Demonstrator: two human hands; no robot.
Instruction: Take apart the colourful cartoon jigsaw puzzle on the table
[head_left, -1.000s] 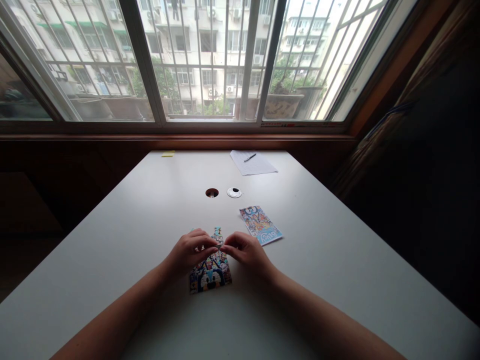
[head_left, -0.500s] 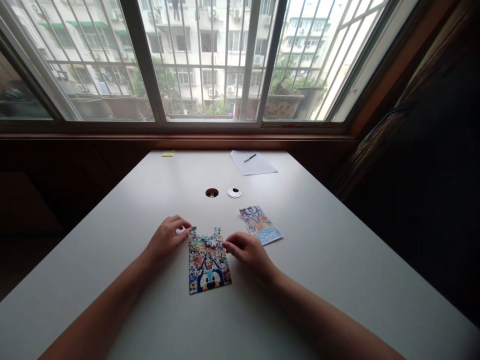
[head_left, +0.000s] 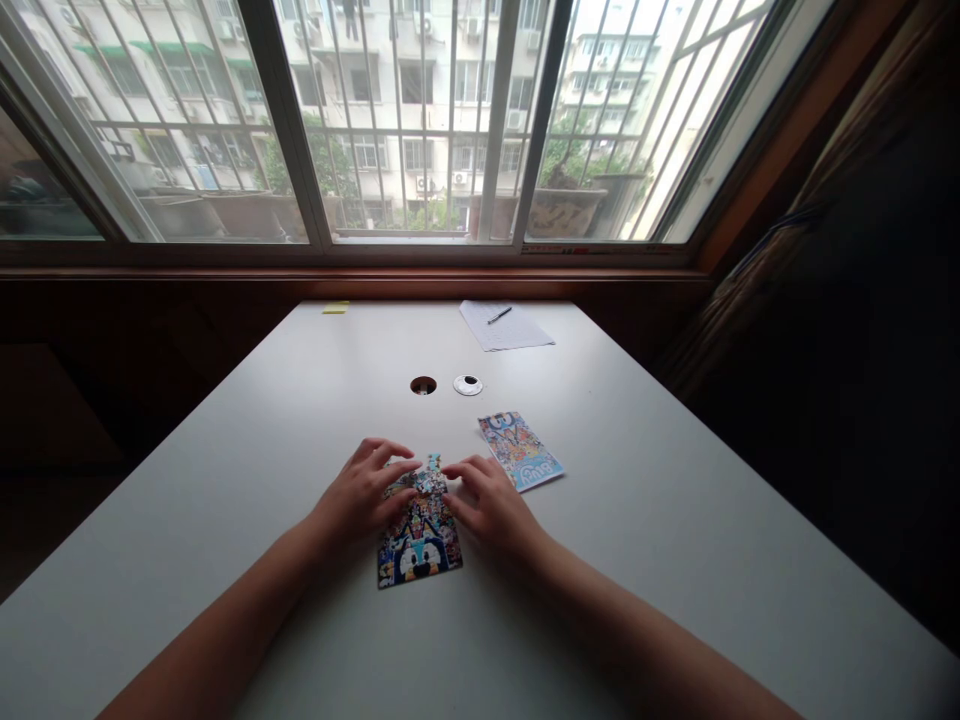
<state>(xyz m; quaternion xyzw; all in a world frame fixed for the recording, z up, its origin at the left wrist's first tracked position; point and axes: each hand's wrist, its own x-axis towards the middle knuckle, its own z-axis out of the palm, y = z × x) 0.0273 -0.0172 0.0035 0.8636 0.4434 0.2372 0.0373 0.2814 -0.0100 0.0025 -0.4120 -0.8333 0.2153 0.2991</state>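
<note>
A colourful jigsaw puzzle (head_left: 420, 540) lies flat on the white table, a blue cartoon dog face at its near end. Its far edge is uneven, with loose pieces (head_left: 430, 482) lying over that part. Over the puzzle's left side reaches my left hand (head_left: 369, 488), thumb and fingers apart, hiding the far left corner. My right hand (head_left: 486, 497) is at the right edge with its thumb and fingers spread, fingertips close to the loose pieces. Nothing shows in either hand.
Right of the puzzle lies a printed picture card (head_left: 523, 452) of the same design. Farther back are a round cable hole (head_left: 423, 386), its cover (head_left: 468, 385), white paper (head_left: 517, 332) with a pen (head_left: 499, 316), and yellow sticky notes (head_left: 335, 308). A barred window stands behind the table.
My left hand has moved right, from the puzzle's far left corner to over its surface, and its fingers have spread. My right hand's fingers have opened beside the right edge.
</note>
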